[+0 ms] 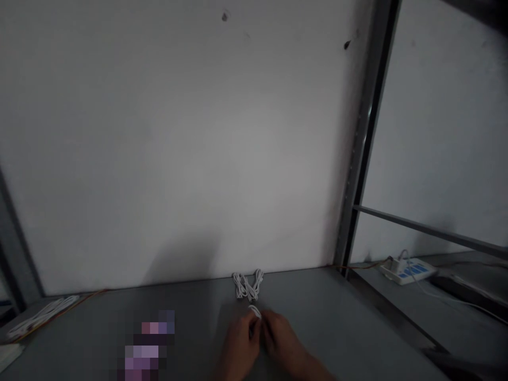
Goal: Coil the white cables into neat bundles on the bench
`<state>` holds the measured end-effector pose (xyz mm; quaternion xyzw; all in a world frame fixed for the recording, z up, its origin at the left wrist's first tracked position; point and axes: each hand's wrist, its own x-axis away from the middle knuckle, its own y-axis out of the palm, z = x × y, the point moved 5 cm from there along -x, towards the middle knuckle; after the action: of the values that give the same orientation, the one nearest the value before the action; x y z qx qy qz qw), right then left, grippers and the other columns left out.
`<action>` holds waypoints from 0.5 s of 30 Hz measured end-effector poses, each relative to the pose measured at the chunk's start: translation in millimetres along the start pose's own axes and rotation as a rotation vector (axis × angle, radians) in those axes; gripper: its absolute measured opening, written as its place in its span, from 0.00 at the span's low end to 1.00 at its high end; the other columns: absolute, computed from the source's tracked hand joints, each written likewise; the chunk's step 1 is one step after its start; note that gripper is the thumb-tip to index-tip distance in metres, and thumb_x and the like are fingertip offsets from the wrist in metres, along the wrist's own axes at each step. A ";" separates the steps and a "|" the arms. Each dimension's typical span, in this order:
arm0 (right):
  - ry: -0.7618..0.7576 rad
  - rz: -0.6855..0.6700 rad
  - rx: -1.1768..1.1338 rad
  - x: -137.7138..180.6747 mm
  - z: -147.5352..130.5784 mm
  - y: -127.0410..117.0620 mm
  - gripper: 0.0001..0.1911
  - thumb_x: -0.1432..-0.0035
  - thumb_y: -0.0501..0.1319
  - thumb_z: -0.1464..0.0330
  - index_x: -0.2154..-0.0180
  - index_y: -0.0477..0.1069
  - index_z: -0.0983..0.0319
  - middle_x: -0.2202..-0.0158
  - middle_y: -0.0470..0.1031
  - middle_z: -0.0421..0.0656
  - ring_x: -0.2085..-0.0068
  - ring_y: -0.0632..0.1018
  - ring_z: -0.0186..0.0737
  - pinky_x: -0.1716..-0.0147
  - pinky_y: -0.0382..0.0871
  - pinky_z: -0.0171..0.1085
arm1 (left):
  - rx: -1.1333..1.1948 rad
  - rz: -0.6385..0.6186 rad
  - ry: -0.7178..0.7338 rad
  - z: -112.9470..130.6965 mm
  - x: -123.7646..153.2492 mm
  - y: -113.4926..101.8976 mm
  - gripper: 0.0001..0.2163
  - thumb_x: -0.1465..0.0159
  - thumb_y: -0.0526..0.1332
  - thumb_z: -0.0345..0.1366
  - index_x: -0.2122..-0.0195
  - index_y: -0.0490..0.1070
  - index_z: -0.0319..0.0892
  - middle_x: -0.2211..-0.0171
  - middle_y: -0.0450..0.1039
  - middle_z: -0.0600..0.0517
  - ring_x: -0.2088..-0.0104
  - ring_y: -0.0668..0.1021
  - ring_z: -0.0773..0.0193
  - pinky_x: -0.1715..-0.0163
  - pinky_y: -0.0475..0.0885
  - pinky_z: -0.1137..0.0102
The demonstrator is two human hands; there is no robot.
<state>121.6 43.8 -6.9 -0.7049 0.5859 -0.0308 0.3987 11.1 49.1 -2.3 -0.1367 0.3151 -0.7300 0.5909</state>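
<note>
Close together over the grey shelf surface (190,328), my two hands meet near the bottom middle of the view. My left hand (243,338) has its fingers closed on a bundled white cable (254,311), whose loop sticks out above the fingertips. My right hand (281,338) is pinched against the same cable from the right side. Most of the bundle is hidden by the fingers. Just beyond my hands, several folded white cable bundles (248,286) lie side by side near the wall.
A white wall (238,159) rises behind the shelf. Metal uprights (363,137) stand at both sides. More white cables (42,316) lie at far left beside a thin reddish wire. On the right, a power strip (410,271) holds a plugged-in charger. A pixelated patch covers something at lower left.
</note>
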 end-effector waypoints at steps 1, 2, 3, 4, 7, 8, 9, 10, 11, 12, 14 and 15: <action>-0.002 0.004 -0.004 -0.2 -0.7 -0.6 0.19 0.35 0.46 0.69 0.61 0.76 0.65 0.62 0.80 0.52 0.60 0.80 0.45 0.57 0.71 0.40 | -0.006 -0.005 -0.009 1.0 -0.1 -0.6 0.12 0.33 0.50 0.34 0.66 0.73 0.42 0.69 0.79 0.48 0.67 0.79 0.61 0.66 0.67 0.71; -0.004 0.007 -0.010 -0.4 -1.2 -1.1 0.19 0.35 0.47 0.69 0.61 0.76 0.65 0.62 0.80 0.52 0.60 0.80 0.45 0.57 0.71 0.39 | -0.015 -0.006 -0.014 2.5 0.1 -1.4 0.12 0.33 0.50 0.34 0.66 0.73 0.42 0.68 0.79 0.48 0.67 0.79 0.61 0.66 0.67 0.70; -0.009 0.007 -0.016 -0.7 -1.6 -1.4 0.19 0.35 0.47 0.69 0.61 0.76 0.64 0.62 0.80 0.52 0.60 0.80 0.45 0.57 0.71 0.39 | -0.026 -0.006 -0.018 4.1 0.6 -2.1 0.12 0.33 0.50 0.34 0.65 0.73 0.42 0.68 0.79 0.48 0.67 0.79 0.60 0.66 0.67 0.70; -0.013 0.007 -0.022 -0.9 -1.6 -1.5 0.18 0.35 0.47 0.69 0.60 0.76 0.64 0.62 0.80 0.52 0.60 0.80 0.44 0.57 0.71 0.39 | -0.038 -0.003 -0.023 5.4 1.3 -2.7 0.12 0.33 0.49 0.34 0.65 0.73 0.42 0.68 0.79 0.47 0.67 0.79 0.59 0.66 0.67 0.69; -0.010 0.007 -0.033 -0.9 1.1 -0.6 0.18 0.35 0.48 0.69 0.59 0.76 0.63 0.61 0.80 0.51 0.59 0.80 0.44 0.56 0.71 0.38 | -0.081 0.035 -0.040 5.9 3.4 -3.4 0.13 0.33 0.48 0.34 0.63 0.73 0.42 0.65 0.80 0.46 0.64 0.79 0.57 0.62 0.68 0.67; -0.008 0.011 -0.032 -0.8 2.4 -0.1 0.17 0.35 0.48 0.69 0.59 0.75 0.63 0.61 0.80 0.51 0.59 0.80 0.44 0.56 0.71 0.38 | -0.091 0.044 -0.049 4.8 3.6 -2.8 0.13 0.33 0.48 0.34 0.63 0.73 0.42 0.64 0.79 0.46 0.63 0.79 0.57 0.61 0.68 0.67; -0.008 0.014 -0.033 -0.7 3.7 0.5 0.18 0.35 0.47 0.69 0.59 0.75 0.63 0.61 0.80 0.51 0.59 0.80 0.44 0.55 0.71 0.39 | -0.095 0.051 -0.053 3.5 3.4 -1.9 0.13 0.33 0.48 0.33 0.62 0.73 0.42 0.64 0.79 0.46 0.62 0.79 0.57 0.60 0.68 0.67; -0.011 0.015 -0.036 -0.6 4.6 1.2 0.18 0.34 0.47 0.69 0.59 0.75 0.63 0.61 0.80 0.51 0.59 0.80 0.44 0.55 0.71 0.39 | -0.093 0.056 -0.055 2.3 3.0 -1.1 0.12 0.33 0.49 0.33 0.63 0.73 0.42 0.63 0.79 0.46 0.61 0.79 0.58 0.59 0.69 0.67; -0.014 0.016 -0.040 -0.7 5.1 1.7 0.18 0.34 0.46 0.69 0.59 0.75 0.63 0.61 0.80 0.51 0.60 0.80 0.44 0.56 0.71 0.39 | -0.088 0.054 -0.059 1.3 2.3 -0.2 0.12 0.33 0.49 0.33 0.63 0.72 0.42 0.63 0.79 0.47 0.61 0.79 0.58 0.59 0.69 0.68; -0.016 0.016 -0.045 -0.8 5.4 2.0 0.18 0.34 0.47 0.69 0.59 0.75 0.63 0.61 0.80 0.51 0.59 0.80 0.44 0.56 0.71 0.39 | -0.080 0.046 -0.065 0.6 1.6 0.5 0.12 0.33 0.49 0.33 0.64 0.72 0.42 0.64 0.79 0.47 0.61 0.79 0.59 0.60 0.69 0.69; -0.012 0.019 -0.056 -1.5 4.6 1.6 0.18 0.34 0.47 0.68 0.59 0.75 0.64 0.61 0.80 0.51 0.60 0.80 0.44 0.56 0.71 0.38 | -0.071 0.037 -0.080 0.9 0.8 0.4 0.12 0.32 0.50 0.34 0.64 0.73 0.43 0.65 0.80 0.48 0.63 0.80 0.60 0.61 0.69 0.70; -0.013 0.020 -0.062 -1.9 3.5 1.1 0.18 0.34 0.47 0.68 0.59 0.75 0.64 0.62 0.80 0.51 0.60 0.80 0.44 0.56 0.71 0.38 | -0.070 0.036 -0.085 1.9 0.9 -0.4 0.12 0.32 0.50 0.34 0.63 0.73 0.43 0.65 0.80 0.48 0.63 0.80 0.60 0.61 0.69 0.70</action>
<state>121.9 47.2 -9.1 -0.7114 0.5909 -0.0040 0.3805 11.7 47.8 -0.7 -0.1824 0.3174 -0.7014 0.6116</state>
